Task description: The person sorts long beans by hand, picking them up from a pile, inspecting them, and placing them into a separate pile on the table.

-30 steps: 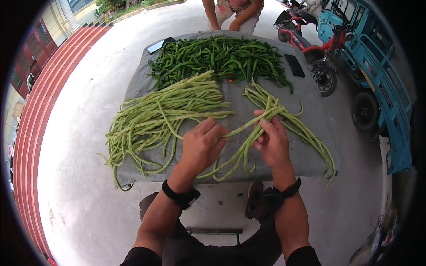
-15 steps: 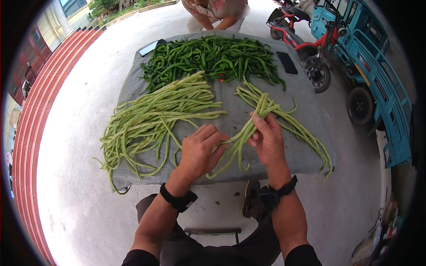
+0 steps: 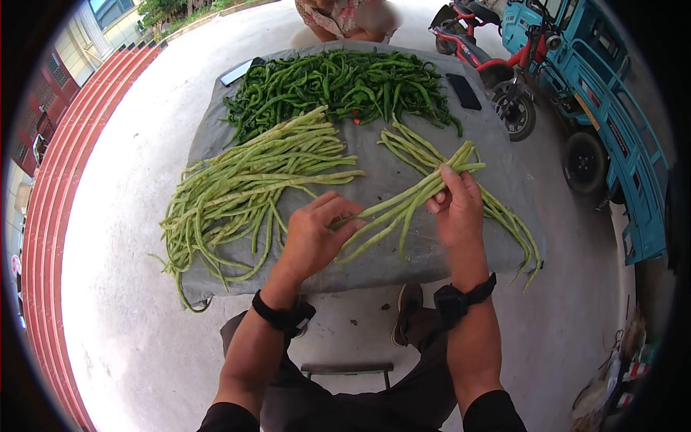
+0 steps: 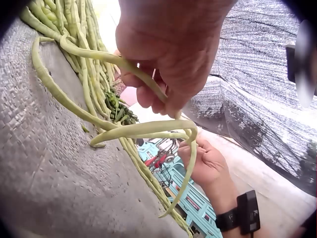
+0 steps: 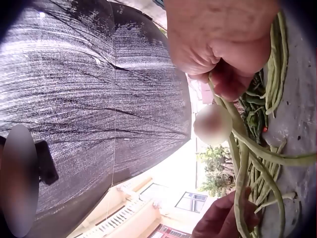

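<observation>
In the head view my right hand pinches a small bunch of long green beans near one end, and their other ends hang down to the left. My left hand is at the left side of this bunch. Its thumb and fingers pinch a single long bean, seen in the left wrist view. A big pile of long beans lies on the left of the grey-covered table. Another row of long beans lies at the right, partly behind my right hand.
A heap of green peppers covers the far side, with a phone at its right and another phone at its left. Across the table is a person. A red scooter and a blue cart stand to the right.
My right hand has moved right with the bunch, drawing it away from my left hand. The held beans now stretch out more evenly between the hands. The person opposite has lowered.
</observation>
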Demonstrator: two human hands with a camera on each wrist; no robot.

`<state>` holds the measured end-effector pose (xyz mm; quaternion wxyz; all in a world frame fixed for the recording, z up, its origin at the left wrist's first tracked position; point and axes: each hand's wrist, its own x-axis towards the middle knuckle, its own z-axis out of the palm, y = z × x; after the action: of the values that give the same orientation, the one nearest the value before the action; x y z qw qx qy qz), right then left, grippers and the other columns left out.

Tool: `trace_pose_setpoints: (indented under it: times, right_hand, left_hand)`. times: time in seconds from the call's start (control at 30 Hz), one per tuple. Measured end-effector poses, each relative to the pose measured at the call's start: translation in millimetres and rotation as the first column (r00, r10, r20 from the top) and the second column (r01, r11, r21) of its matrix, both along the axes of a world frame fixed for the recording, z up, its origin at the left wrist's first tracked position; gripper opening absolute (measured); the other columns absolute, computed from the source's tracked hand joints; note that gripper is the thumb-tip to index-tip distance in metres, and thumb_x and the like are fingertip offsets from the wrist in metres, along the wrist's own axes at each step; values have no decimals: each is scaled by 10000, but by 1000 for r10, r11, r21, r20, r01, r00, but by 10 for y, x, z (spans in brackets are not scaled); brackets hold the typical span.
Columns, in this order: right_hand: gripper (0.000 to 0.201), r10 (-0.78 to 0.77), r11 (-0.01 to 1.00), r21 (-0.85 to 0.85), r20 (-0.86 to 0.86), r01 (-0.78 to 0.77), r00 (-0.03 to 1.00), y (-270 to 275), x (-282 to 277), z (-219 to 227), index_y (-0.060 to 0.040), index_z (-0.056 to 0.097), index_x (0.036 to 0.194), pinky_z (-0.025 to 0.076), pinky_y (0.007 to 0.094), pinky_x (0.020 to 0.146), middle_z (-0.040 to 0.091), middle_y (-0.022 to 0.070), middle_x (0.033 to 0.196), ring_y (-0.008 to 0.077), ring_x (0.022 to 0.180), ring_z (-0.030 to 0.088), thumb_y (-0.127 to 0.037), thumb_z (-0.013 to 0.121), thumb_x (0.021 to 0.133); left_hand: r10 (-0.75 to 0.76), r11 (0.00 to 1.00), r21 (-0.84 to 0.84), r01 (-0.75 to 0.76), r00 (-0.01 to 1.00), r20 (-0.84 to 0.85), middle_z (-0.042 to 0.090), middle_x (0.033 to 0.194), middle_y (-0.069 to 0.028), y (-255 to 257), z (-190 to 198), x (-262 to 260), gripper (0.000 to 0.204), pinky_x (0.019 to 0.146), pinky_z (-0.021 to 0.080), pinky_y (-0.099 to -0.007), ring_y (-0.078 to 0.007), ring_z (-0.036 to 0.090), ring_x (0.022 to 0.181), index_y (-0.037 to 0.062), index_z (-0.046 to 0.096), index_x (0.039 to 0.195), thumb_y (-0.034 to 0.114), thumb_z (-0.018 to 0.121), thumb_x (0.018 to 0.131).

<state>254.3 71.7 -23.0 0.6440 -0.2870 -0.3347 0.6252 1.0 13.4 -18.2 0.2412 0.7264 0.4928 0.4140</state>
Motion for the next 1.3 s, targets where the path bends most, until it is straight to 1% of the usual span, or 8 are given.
trace_pose_setpoints:
  times: [0.13,0.37,0.5,0.6,0.8,1.0,1.1,1.3]
  right_hand:
    - [130,-21,1000,9,-7,21,1000,39,122,-44,-43,624,1048,433,263,553,560,-7,798,59,658,497,-172,624,1067]
    - [130,139,990,7,102,-140,985,-107,-142,79,-39,624,1068,453,271,553,566,0,809,68,669,507,-169,617,1072]
    - [162,188,979,44,212,-201,959,-163,-286,34,-26,619,1073,459,257,550,593,10,840,58,675,517,-187,611,1076]
    - [170,202,973,51,268,-223,942,-169,-296,-8,-21,617,1080,460,240,545,616,22,875,53,666,521,-191,610,1077]
    - [177,267,958,11,317,-285,910,-184,-262,4,-16,613,1110,474,236,540,649,47,931,54,648,524,-189,611,1076]
    - [189,218,971,14,360,-239,907,-176,-285,-28,-18,598,1158,490,237,545,686,72,989,60,655,541,-188,616,1077]
    - [198,191,973,49,373,-225,908,-183,-313,14,-16,596,1186,489,231,546,692,66,992,56,665,557,-173,631,1070]
    - [216,216,958,71,458,-277,863,-228,-350,76,-8,608,1210,460,220,521,678,36,916,49,642,573,-144,664,1051]
  left_hand:
    - [-56,995,-89,51,997,-54,711,946,-82,23,3,-75,152,775,543,-341,-211,689,872,46,765,1072,117,761,938]
    - [-203,963,-114,243,938,280,723,1269,-132,23,-62,126,431,1038,507,-414,-247,660,1214,-1,599,1375,277,663,1052]
    - [-305,917,-152,369,894,329,698,1272,-133,-45,21,345,414,989,538,-391,-216,666,1168,-25,533,1376,224,646,1065]
    - [-254,878,-246,410,835,488,695,1223,-105,-34,-62,413,293,919,558,-332,-178,667,1099,-26,541,1319,143,593,1086]
    - [-254,822,-296,487,778,575,671,1147,-72,-13,-132,388,200,830,564,-311,-134,641,949,-28,559,1254,108,512,1115]
    - [-178,835,-442,328,921,346,676,1051,-76,-48,-12,402,211,808,548,-307,-128,629,877,-30,561,1232,146,525,1120]
    - [-168,906,-326,269,937,306,684,1026,-78,-38,-91,442,228,814,542,-311,-133,639,881,-27,566,1201,186,549,1119]
    - [-163,915,-278,293,898,409,705,974,-61,-43,-78,461,233,798,535,-317,-138,658,860,-12,576,1151,218,557,1118]
